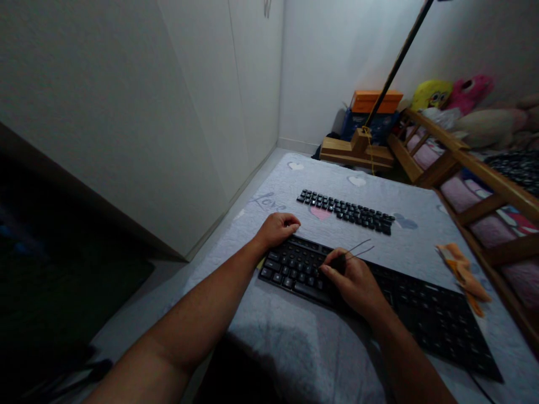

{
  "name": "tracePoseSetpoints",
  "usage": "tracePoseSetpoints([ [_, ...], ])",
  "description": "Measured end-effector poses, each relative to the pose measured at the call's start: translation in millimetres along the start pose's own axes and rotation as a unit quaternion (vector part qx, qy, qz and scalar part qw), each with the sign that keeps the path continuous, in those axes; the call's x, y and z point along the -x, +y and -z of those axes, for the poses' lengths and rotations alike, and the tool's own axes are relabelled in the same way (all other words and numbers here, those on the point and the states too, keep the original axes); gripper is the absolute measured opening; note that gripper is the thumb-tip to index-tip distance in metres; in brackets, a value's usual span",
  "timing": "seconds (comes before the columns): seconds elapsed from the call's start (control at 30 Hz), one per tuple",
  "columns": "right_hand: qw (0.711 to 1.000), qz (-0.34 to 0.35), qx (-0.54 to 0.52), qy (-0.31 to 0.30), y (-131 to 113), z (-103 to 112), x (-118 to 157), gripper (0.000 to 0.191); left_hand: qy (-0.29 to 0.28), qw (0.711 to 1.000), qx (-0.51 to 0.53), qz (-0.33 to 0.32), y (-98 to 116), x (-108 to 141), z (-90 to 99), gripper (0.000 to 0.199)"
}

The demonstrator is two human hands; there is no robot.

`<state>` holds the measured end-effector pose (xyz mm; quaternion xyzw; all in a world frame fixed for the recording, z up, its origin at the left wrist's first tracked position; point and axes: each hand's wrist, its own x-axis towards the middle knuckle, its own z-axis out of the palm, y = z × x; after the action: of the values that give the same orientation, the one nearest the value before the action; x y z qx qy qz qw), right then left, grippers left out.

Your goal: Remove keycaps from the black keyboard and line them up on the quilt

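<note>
A black keyboard (425,314) lies at a slant on the cloth-covered surface. Keycaps sit at its lower left, while rows above them look bare. My right hand (351,280) is closed on a wire keycap puller (357,249), whose two thin prongs point up and to the right. Its fingertips are over the keys, and the palm hides part of the board. At the keyboard's upper left corner is my left hand (278,229), fingers curled and thumb pressed to them; what they hold, if anything, is hidden. Beyond the keyboard, loose black keycaps (345,210) lie in rows.
An orange cloth (463,272) lies to the right on the pale patterned cover (269,314). A wooden bed rail (475,179) borders the right side, and a white cabinet (202,112) stands left. Behind are a wooden stand (357,148), an orange box (376,101) and plush toys (432,94).
</note>
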<state>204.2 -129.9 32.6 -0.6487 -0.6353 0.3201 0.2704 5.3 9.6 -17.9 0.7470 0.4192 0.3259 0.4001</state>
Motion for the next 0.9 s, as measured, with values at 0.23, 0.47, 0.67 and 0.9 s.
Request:
tracePoseSetpoints([
  [0.23,0.999,-0.001,-0.035,-0.001,4,4,-1,0.013,-0.002,1.0,-0.004,0.006,3,0,0.7,0.022],
  [0.47,0.999,0.012,-0.048,0.019,7,4,4,0.014,-0.001,0.999,-0.033,-0.006,6,2,2.6,0.021],
  [0.67,0.992,0.08,-0.001,0.096,3,-1,10,0.011,-0.021,0.985,-0.108,-0.132,30,10,11.2,0.013],
  [0.9,0.972,0.171,0.046,0.154,5,-5,10,0.006,-0.142,0.957,-0.112,-0.226,59,22,5.5,0.027],
])
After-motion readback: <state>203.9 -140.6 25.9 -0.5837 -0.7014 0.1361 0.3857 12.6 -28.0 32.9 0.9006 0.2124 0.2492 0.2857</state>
